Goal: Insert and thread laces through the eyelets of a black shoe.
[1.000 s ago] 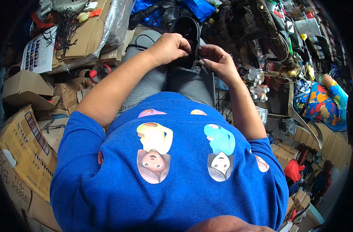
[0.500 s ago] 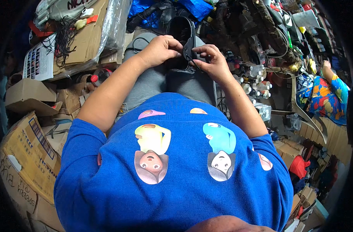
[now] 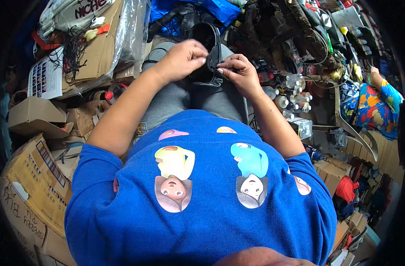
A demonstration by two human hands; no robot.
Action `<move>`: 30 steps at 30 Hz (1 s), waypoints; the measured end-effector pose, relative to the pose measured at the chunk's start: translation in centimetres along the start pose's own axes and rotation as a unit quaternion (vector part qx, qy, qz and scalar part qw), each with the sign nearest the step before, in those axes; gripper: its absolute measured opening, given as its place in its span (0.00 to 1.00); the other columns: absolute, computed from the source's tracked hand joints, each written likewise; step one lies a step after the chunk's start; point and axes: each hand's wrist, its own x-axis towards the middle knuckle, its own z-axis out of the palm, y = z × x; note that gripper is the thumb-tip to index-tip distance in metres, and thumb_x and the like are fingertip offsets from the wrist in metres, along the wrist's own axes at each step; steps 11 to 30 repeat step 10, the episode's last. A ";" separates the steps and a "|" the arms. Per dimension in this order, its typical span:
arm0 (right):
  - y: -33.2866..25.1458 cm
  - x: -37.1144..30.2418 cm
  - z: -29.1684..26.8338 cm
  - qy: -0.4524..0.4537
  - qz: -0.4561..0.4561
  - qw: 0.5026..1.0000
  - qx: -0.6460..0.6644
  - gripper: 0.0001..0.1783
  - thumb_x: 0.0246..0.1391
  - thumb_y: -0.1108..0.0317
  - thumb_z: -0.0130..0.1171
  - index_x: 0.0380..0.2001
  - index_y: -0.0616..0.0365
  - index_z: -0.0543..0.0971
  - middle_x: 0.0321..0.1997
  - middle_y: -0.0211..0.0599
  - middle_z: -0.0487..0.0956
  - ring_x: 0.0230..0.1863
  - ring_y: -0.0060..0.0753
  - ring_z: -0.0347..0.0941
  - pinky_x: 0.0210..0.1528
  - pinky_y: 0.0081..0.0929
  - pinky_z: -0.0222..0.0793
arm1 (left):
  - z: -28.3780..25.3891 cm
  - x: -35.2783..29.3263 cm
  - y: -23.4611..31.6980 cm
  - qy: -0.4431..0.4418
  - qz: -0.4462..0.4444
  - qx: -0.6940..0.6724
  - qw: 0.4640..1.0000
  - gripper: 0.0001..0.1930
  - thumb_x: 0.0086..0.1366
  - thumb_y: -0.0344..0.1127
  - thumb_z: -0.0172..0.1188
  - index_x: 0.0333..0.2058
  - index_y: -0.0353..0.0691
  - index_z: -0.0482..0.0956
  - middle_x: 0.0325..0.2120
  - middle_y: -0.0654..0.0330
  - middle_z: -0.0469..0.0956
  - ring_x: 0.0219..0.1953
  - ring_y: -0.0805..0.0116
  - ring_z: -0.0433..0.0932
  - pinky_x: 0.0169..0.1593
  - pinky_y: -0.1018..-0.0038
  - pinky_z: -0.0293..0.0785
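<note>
A black shoe (image 3: pixel 216 52) rests on my lap between my knees, its opening facing up. My left hand (image 3: pixel 184 60) is beside the shoe's opening on the left, thumb and fingers pinched together and slightly blurred. Whatever it may hold is too small to make out. On the other side, my right hand (image 3: pixel 240 74) pinches the shoe's right edge between thumb and forefinger. The shoe's lower end lies in shadow near my thighs.
Cardboard sheets (image 3: pixel 98 53) under clear plastic lie at left, with tangled black cords (image 3: pixel 74 53). Boxes (image 3: pixel 38 116) stand nearer. Small bottles (image 3: pixel 295 97) cluster at right. A blue plastic sheet (image 3: pixel 220 11) lies beyond the shoe. Another person's colourful sleeve (image 3: pixel 391 99) shows far right.
My left hand has shifted slightly left, away from the shoe's edge. My right hand stays at that edge, its fingers slightly lower.
</note>
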 end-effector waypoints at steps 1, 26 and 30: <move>-0.4 0.0 0.1 0.011 0.007 1.000 -0.005 0.09 0.41 0.69 0.69 0.30 0.55 0.83 0.35 0.34 0.75 0.40 0.29 0.72 0.43 0.25 0.68 | -0.5 0.3 0.1 0.062 0.080 0.066 0.993 0.09 0.57 0.39 0.61 0.32 0.41 0.83 0.36 0.56 0.79 0.38 0.64 0.77 0.44 0.70 0.72; -1.3 0.8 -0.3 0.169 -0.027 0.984 -0.040 0.05 0.49 0.71 0.60 0.28 0.60 0.75 0.33 0.38 0.75 0.39 0.36 0.71 0.43 0.29 0.66 | 0.0 2.6 -1.2 -0.162 -0.176 0.048 0.970 0.29 0.56 0.61 0.57 0.46 0.43 0.75 0.45 0.51 0.77 0.52 0.57 0.71 0.52 0.53 0.62; -1.3 0.8 -0.3 0.169 -0.027 0.984 -0.040 0.05 0.49 0.71 0.60 0.28 0.60 0.75 0.33 0.38 0.75 0.39 0.36 0.71 0.43 0.29 0.66 | 0.0 2.6 -1.2 -0.162 -0.176 0.048 0.970 0.29 0.56 0.61 0.57 0.46 0.43 0.75 0.45 0.51 0.77 0.52 0.57 0.71 0.52 0.53 0.62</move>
